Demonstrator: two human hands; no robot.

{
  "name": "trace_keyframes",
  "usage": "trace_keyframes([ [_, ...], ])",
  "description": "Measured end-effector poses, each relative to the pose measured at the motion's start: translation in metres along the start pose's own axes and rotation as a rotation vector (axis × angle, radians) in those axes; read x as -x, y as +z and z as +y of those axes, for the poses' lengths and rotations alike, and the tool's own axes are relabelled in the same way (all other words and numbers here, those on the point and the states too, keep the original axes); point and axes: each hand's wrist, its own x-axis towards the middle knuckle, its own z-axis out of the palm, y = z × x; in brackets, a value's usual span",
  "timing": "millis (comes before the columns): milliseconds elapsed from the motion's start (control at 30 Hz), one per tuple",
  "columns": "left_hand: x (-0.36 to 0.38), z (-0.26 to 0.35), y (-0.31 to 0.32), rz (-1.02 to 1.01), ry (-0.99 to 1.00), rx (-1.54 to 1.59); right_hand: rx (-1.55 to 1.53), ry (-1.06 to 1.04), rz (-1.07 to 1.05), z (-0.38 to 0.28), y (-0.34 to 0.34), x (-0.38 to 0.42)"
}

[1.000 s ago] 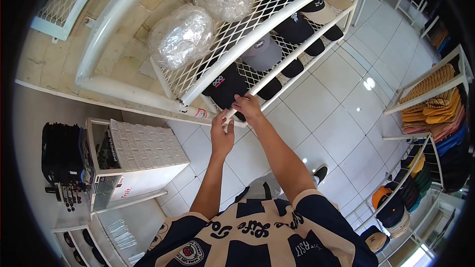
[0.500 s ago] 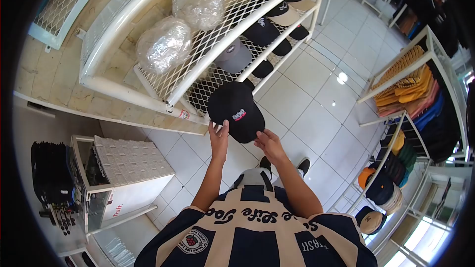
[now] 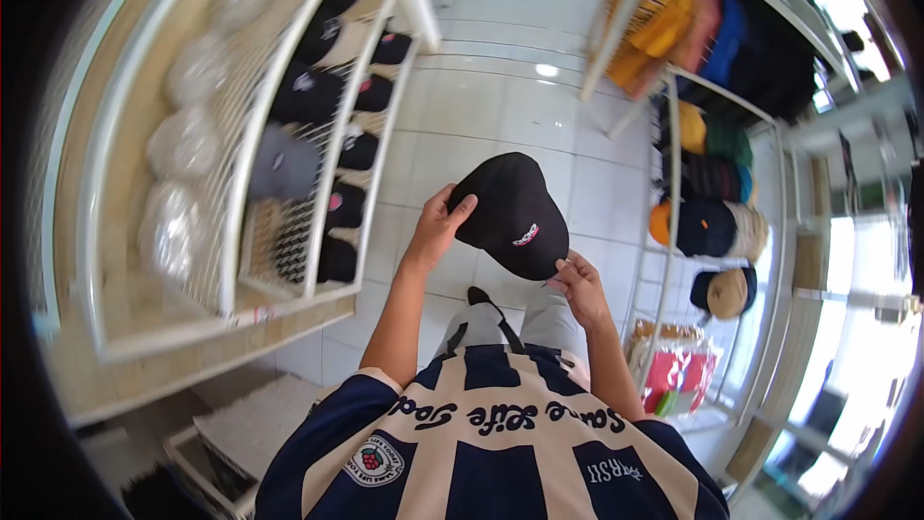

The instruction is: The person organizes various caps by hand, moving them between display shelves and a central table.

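Observation:
A black baseball cap point(image 3: 508, 202) with a small white and pink emblem is held up in front of my body, over the tiled floor. On its left side, my left hand point(image 3: 441, 226) grips the crown's edge, thumb on top and fingers tucked beneath. My right hand point(image 3: 579, 287) pinches the cap's lower right edge near the brim. What lies under the cap is hidden.
To the left stands a white mesh rack point(image 3: 231, 260) holding several caps, including a grey cap point(image 3: 284, 164), and plastic-wrapped bundles point(image 3: 181, 142). At right, folded clothes point(image 3: 664, 10) fill a shelf, with more caps point(image 3: 707, 226) on a lower rack.
My view has swung right, so the mesh rack now lies farther left and the right-hand racks look nearer. The cap has moved away from the rack, still between both hands.

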Motion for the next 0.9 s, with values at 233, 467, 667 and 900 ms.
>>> trace_keyframes([
  [233,-0.068,-0.029,0.158,-0.161,0.19,-0.458,-0.324,-0.177,0.224,-0.017,-0.092,0.027],
  [467,-0.067,-0.128,0.317,-0.711,0.201,-0.73,-0.884,-0.447,0.423,0.004,-0.209,0.04],
  [667,-0.058,-0.209,0.423,-1.174,0.207,-0.834,-1.218,-0.733,0.629,0.032,-0.299,0.048],
  [900,-0.071,-0.282,0.483,-1.316,0.086,-0.983,-1.457,-0.871,0.948,0.073,-0.408,-0.009],
])
